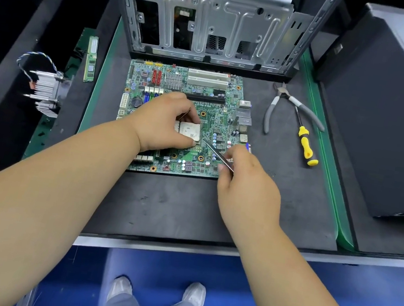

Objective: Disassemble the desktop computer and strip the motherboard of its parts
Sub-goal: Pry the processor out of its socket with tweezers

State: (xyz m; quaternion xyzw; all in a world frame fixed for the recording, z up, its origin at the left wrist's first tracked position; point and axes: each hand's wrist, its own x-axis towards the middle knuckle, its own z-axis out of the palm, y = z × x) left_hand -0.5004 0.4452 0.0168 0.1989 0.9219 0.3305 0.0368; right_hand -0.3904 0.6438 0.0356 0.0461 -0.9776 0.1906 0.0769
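A green motherboard [205, 94] lies flat on the dark mat in front of the empty metal computer case [207, 20]. My left hand [163, 122] reaches over the board's middle and pinches the silver CPU [189, 132] at its socket between thumb and fingers. My right hand [242, 175] is at the board's front right corner and holds a thin metal socket lever [215, 152], which slants up toward the CPU.
Grey-handled cutting pliers [283, 105] and a yellow-handled screwdriver [305, 146] lie on the mat to the right. A RAM stick [91, 59] and a finned heatsink with fan wires [45, 92] sit at the left. A black case panel [386, 130] stands at the right.
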